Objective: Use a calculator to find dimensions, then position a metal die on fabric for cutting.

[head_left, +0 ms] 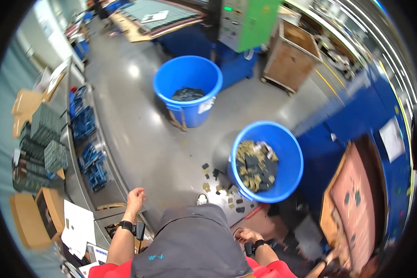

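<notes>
My left hand (135, 199) hangs over the edge of the grey bench at the left, its fingers loosely bent and apart, with nothing visible in it. My right hand (249, 235) is low beside my dark apron (194, 241). Its fingers are curled, and a thin dark line shows at the fingertips; what it is, I cannot make out. Each wrist wears a black strap with a small device. Ahead and right of me stands a blue bin (297, 164) holding dark and tan scraps (257, 167). Several small scraps (217, 187) lie on the floor beside it.
A second blue bin (163, 79) with dark material stands farther ahead. At left are blue trays (92, 167), stacked dark green pieces (46, 125) and a cardboard box (25, 220). A wooden cart (287, 65) stands far right. Another person's hand (340, 255) is by the pinkish board (359, 204).
</notes>
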### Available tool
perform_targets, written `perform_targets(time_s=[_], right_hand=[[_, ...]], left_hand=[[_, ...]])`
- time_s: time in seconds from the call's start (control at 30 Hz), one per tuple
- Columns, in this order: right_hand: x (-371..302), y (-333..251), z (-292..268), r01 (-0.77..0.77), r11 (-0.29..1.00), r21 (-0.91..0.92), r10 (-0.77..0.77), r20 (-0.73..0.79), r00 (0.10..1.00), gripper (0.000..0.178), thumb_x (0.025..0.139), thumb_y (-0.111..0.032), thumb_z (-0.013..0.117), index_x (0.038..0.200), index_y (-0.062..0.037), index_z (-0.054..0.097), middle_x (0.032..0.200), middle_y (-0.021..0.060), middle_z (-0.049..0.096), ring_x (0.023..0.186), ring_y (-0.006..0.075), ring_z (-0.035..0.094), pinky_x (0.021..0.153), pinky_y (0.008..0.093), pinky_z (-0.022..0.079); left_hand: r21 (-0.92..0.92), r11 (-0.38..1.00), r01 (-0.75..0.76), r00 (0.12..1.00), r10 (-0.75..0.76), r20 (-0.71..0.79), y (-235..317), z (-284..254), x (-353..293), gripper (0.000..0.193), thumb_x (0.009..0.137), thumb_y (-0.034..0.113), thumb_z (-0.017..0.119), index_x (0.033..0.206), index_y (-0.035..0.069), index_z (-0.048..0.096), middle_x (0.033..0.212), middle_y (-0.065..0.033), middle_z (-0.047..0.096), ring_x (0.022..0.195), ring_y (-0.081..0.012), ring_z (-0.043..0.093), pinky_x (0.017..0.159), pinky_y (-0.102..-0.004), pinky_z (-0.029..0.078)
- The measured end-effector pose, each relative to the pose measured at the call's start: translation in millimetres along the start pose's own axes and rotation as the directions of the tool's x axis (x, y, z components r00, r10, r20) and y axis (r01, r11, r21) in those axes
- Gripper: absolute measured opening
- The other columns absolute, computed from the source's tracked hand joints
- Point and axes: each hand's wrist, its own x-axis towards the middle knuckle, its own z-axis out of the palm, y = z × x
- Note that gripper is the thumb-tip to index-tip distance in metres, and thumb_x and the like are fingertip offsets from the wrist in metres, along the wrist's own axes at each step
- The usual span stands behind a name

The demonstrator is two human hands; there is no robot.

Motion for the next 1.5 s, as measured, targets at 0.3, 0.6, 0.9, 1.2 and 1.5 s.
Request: perform_targets(time_s=[0.3,0.6,0.9,1.2,1.5], right_hand=[[87.8,-245.3,-92.8,-0.144,0.954,-0.263,0.102,-0.166,0.981,0.028,0.099,-0.022,0.061,0.112,0.0010,0.068,0.102,0.0120,0.078,0.085,0.0212,0.076,0.075,0.0339,0.061],[155.1,-464.1,-35.0,-0.013,0.955,-0.298,-0.115,-0.408,0.906,0.020,0.094,-0.017,0.064,0.096,0.0007,0.073,0.082,0.0108,0.076,0.073,0.0190,0.074,0.063,0.0326,0.060],[231.7,-663.9,1.4,0.090,0.831,-0.549,-0.337,-0.369,0.866,0.026,0.093,-0.022,0.062,0.096,0.0003,0.074,0.081,0.0092,0.077,0.072,0.0178,0.075,0.070,0.0330,0.059],[380.4,-870.0,-19.9,0.336,0.914,0.228,-0.225,-0.407,0.885,0.023,0.096,-0.018,0.061,0.101,0.0016,0.071,0.084,0.0126,0.076,0.069,0.0195,0.073,0.060,0.0329,0.059],[374.2,-1092.3,-100.8,0.800,0.521,0.296,-0.047,-0.926,0.374,0.014,0.100,-0.012,0.060,0.095,-0.0015,0.067,0.072,0.0087,0.069,0.053,0.0152,0.061,0.046,0.0299,0.047]], left_hand=[[-0.296,0.751,0.590,0.801,-0.590,0.099,-181.7,-38.5,27.9,0.016,0.087,-0.002,0.062,0.098,0.001,0.073,0.073,-0.0097,0.069,0.061,-0.0236,0.068,0.053,-0.0368,0.055],[-0.209,0.831,0.516,0.857,-0.506,0.102,-162.9,-146.1,245.6,0.008,0.086,0.003,0.060,0.088,0.001,0.067,0.067,-0.0142,0.067,0.059,-0.0268,0.067,0.045,-0.0395,0.050],[-0.256,0.958,0.125,0.981,-0.158,-0.113,-10.7,-292.0,514.7,0.020,0.097,0.002,0.057,0.111,-0.004,0.071,0.088,-0.0105,0.072,0.074,-0.0200,0.070,0.064,-0.0346,0.060],[0.028,0.900,0.434,0.893,-0.434,0.121,-1.4,-371.6,598.6,0.022,0.092,0.000,0.063,0.112,-0.004,0.071,0.082,-0.0123,0.072,0.063,-0.0201,0.065,0.056,-0.0342,0.053],[-0.374,0.855,0.359,0.896,-0.428,-0.119,57.9,-502.2,785.3,0.017,0.099,0.002,0.053,0.109,-0.005,0.065,0.074,-0.0099,0.065,0.055,-0.0183,0.061,0.045,-0.0313,0.048]])
